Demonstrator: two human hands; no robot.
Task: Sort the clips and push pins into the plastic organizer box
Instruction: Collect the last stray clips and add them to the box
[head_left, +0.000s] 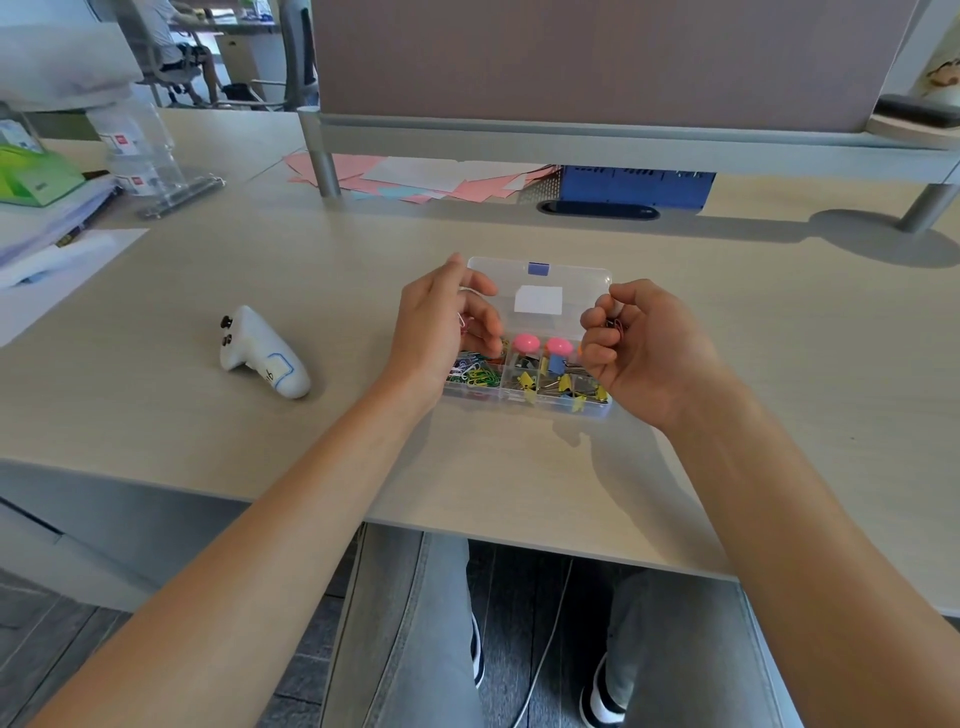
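So there's a clear plastic organizer box (540, 332) sitting open in the middle of the frame on a pale wood-grain desk (363, 270), its see-through lid (540, 291) laid back toward the top of the frame with a white label and a small blue latch on it. The left compartment is stuffed with multicoloured wire paper clips (472, 371), and the ones toward the lower right of the box hold yellow and blue binder clips (550, 384). Two big pink mushroom-shaped push pins (540, 345) stick up right in the centre of the box. The left hand (441, 325) hovers over the left end of the box, fingers loosely curled, with a small pinkish clip (462, 323) pinched at the fingertips. The right hand (644, 343) is over the right end, fingers curled in tight around what looks like another small reddish wire clip (618, 325), though it's too tiny to be sure exactly what kind. Over on the left of the frame, well apart from the box, a white handheld controller (262, 353) with black buttons lies on the desk. Toward the top centre there's a mess of pink and white paper sheets (426, 179) under a grey partition rail, with a blue perforated basket (634, 184) just to their right. Upper left has a stack of papers and a green box (31, 174).
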